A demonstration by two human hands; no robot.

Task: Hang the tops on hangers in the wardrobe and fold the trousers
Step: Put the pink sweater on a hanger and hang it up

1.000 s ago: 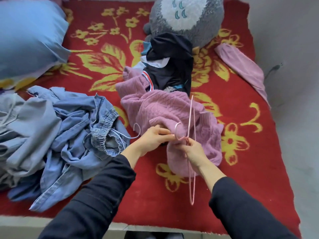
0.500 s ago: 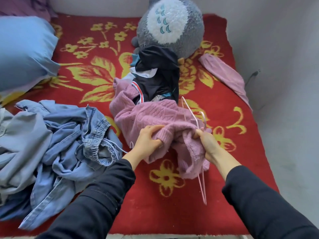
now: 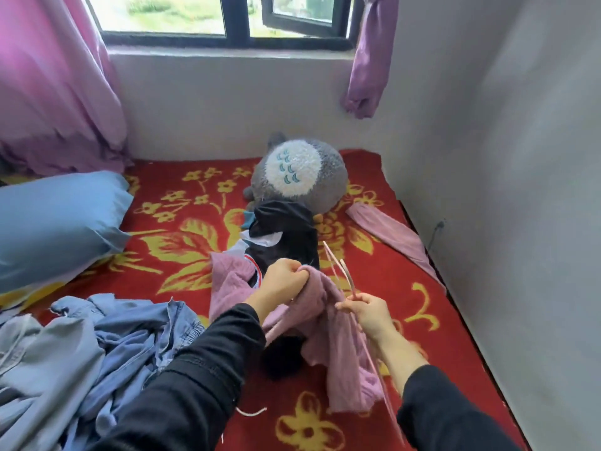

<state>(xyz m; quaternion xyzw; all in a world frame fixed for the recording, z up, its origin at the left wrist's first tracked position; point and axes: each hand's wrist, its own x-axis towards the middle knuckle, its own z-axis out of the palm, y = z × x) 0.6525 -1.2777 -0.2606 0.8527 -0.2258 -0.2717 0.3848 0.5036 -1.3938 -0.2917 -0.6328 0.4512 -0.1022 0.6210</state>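
Note:
A pink knit sweater (image 3: 338, 349) hangs lifted off the red flowered blanket (image 3: 182, 255). My left hand (image 3: 283, 281) grips a bunch of its fabric at the top. My right hand (image 3: 367, 310) pinches a thin pink wire hanger (image 3: 374, 362) beside the sweater; the hanger's hook points up and away, and its long side runs down past my right sleeve. A dark top with white and blue trim (image 3: 286, 236) lies just behind the sweater. Blue denim garments (image 3: 97, 349) are heaped at the lower left.
A grey plush toy (image 3: 299, 174) sits at the back of the bed. A blue pillow (image 3: 55, 222) lies on the left, a pink cloth (image 3: 390, 236) on the right by the white wall (image 3: 520, 222). Pink curtains (image 3: 55, 76) flank the window (image 3: 227, 17).
The sweater has been raised off the blanket with both hands. My view has tilted up, so the window and curtains now show. The hanger's hook has swung upward.

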